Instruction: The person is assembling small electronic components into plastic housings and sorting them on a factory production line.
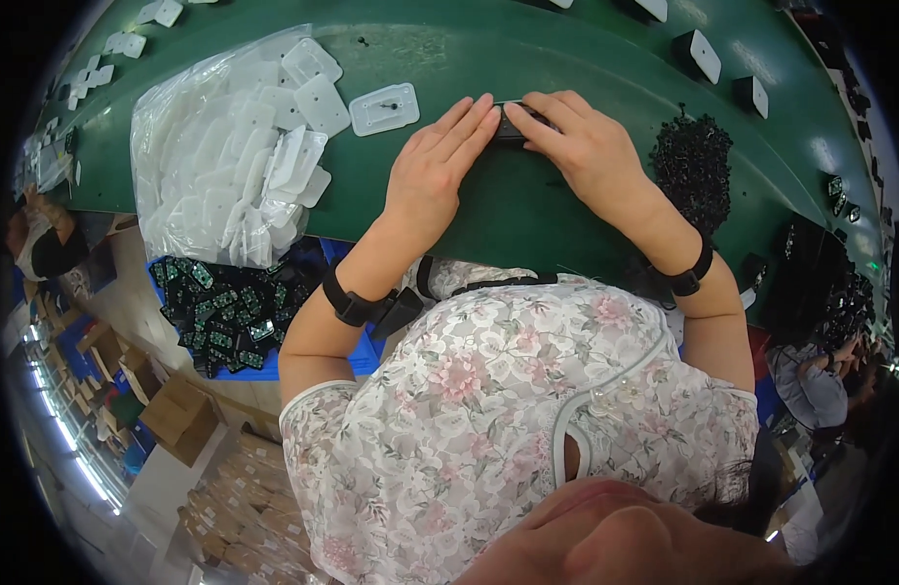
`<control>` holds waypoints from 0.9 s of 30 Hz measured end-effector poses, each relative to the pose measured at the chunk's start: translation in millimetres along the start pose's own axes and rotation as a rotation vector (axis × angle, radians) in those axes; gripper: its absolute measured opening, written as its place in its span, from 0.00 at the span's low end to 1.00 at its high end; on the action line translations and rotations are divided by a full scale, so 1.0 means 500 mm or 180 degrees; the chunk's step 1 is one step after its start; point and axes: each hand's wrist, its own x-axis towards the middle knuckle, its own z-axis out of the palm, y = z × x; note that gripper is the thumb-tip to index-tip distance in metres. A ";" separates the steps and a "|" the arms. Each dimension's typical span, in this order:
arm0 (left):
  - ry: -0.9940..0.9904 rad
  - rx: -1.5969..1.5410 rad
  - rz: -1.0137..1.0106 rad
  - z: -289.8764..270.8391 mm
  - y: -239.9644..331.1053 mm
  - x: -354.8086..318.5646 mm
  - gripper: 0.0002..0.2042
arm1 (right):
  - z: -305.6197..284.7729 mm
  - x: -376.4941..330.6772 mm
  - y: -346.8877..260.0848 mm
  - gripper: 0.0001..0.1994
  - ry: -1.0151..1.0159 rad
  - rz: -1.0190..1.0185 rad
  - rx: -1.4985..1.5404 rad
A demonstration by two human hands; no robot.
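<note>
The left hand (439, 161) and right hand (588, 141) grip a small dark case (509, 130) between them on the green counter (508, 210), apparently unfinished. White plates (220, 146) and black parts (693, 166) lie heaped, seemingly unused; white-faced units (704, 57) beyond look finished.

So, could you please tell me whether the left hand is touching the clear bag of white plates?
Apart: the head view shows green tabletop between the left hand and the clear bag, with a loose white plate lying in that gap.
</note>
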 end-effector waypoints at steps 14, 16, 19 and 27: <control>-0.0040 0.0321 0.0177 -0.012 0.032 0.010 0.26 | -0.042 -0.019 0.006 0.20 -0.0021 0.0130 0.0529; -0.0043 0.0339 0.0152 -0.009 0.035 0.005 0.26 | -0.039 -0.022 0.005 0.20 -0.0003 0.0135 0.0471; -0.0034 0.0408 0.0131 -0.005 0.032 0.001 0.26 | -0.031 -0.018 0.003 0.20 -0.0005 0.0178 0.0458; 0.0227 0.0867 0.0356 0.031 0.051 0.021 0.25 | -0.018 -0.011 0.031 0.20 0.0239 0.0411 0.0793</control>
